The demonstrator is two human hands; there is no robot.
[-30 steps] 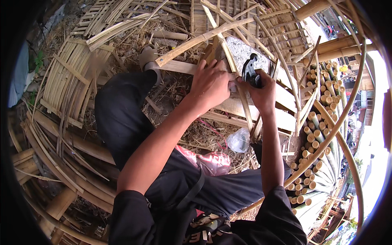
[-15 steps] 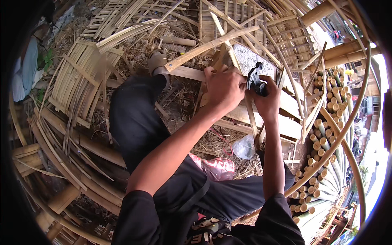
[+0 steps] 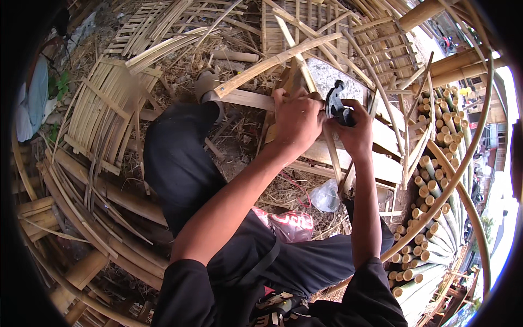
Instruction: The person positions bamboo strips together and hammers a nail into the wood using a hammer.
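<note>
My left hand (image 3: 298, 121) is closed, its fingers curled and pressed on a bamboo strip (image 3: 333, 150) that passes under both hands. My right hand (image 3: 355, 129) grips a black curved hand tool (image 3: 336, 102) with a rounded lower part. The tool stands close beside the left fingertips, against the strip; its working edge is hidden. A flat bamboo slat (image 3: 248, 100) runs from my foot toward the left hand, where its end is covered. Behind the hands is a block with a pale, rough top (image 3: 335, 76).
A nailed bamboo strip (image 3: 272, 64) slants across the far side. Woven slat panels (image 3: 103, 103) lie at left and back. Stacked bamboo poles (image 3: 430, 218) fill the right, crossed by a long curved pole (image 3: 463, 163). Plastic bags (image 3: 291, 226) rest between my legs.
The view has shifted slightly. Both hands keep almost the same place and grip, while the black tool has tilted a little.
</note>
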